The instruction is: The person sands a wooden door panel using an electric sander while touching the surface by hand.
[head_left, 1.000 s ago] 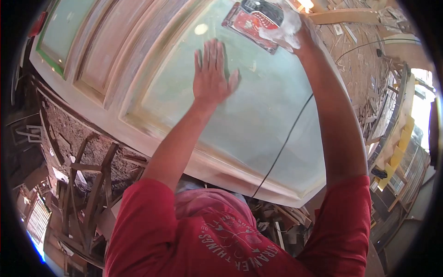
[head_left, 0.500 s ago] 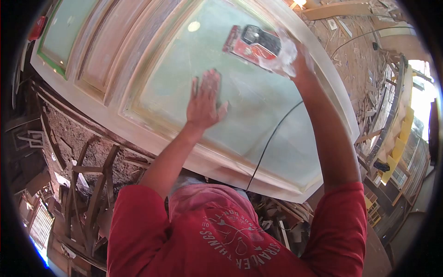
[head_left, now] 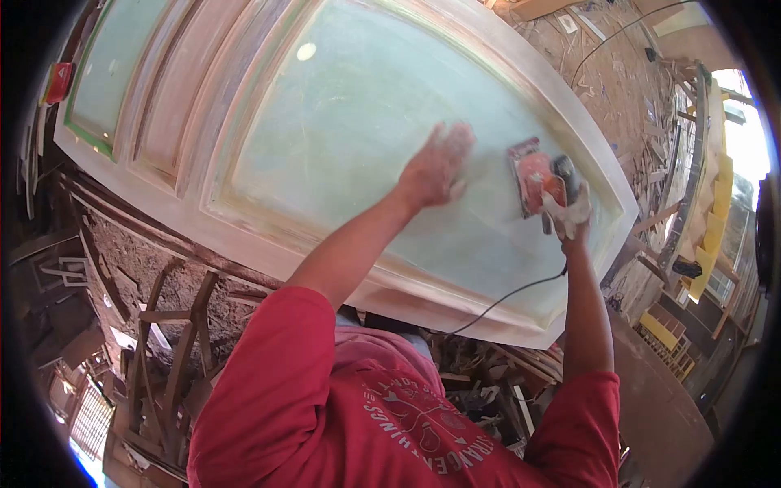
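A large panelled wooden door (head_left: pixel 362 285) lies flat before me, its wide inset panel (head_left: pixel 358 130) a pale, dusty blue-green. Toward the right end of that panel, a red and black electric sander (head_left: pixel 534 179) rests on the surface, tilted in view. My right hand (head_left: pixel 567 213), in a whitish glove, is closed round its body. A dark power cord (head_left: pixel 512 294) runs from the sander back across the door's near edge. My left hand (head_left: pixel 438 165) is bare, blurred by motion, fingers stretched out over the middle of the panel; I cannot tell whether it touches.
Wooden frames (head_left: pixel 167 346) stand below the door on the left. A red object (head_left: pixel 58 82) sits at its far left end. Wood scraps (head_left: pixel 586 24) litter the floor beyond. Yellow-edged boards (head_left: pixel 709 236) stand at the right.
The sander in my right hand has come from the panel's far side toward its right end and turned. My left hand has moved right across the panel.
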The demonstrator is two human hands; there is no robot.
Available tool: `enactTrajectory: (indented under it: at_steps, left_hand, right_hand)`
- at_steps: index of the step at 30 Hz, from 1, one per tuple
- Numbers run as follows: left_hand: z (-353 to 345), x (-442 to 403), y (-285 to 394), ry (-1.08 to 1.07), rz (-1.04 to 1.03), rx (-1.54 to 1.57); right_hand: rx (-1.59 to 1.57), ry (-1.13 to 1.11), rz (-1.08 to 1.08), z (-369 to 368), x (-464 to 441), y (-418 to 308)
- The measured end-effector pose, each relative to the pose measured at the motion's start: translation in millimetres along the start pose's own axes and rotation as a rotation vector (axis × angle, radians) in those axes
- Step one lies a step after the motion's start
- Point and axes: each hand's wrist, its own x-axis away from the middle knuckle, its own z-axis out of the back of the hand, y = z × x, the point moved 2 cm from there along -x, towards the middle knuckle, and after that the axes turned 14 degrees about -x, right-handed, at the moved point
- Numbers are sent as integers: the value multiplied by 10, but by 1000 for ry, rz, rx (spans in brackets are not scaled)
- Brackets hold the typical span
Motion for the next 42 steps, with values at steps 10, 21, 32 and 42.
enactTrajectory:
  at_steps: [10,21,32,42]
  left_hand:
    - [500,626,-1617,323,444,-182]
    - [1165,1119,-1989,657,578,-34]
    - [1572,1099,-2266,841,698,19]
    - [239,292,-704,148,83,-185]
  right_hand:
    - [-110,84,-90,-48,678,51]
    - [-260,3,364,-1539,448,-2246]
    - [-233,-317,304,-2336,906,-3211]
    - [-204,-152,-180,-982,1403,-1306]
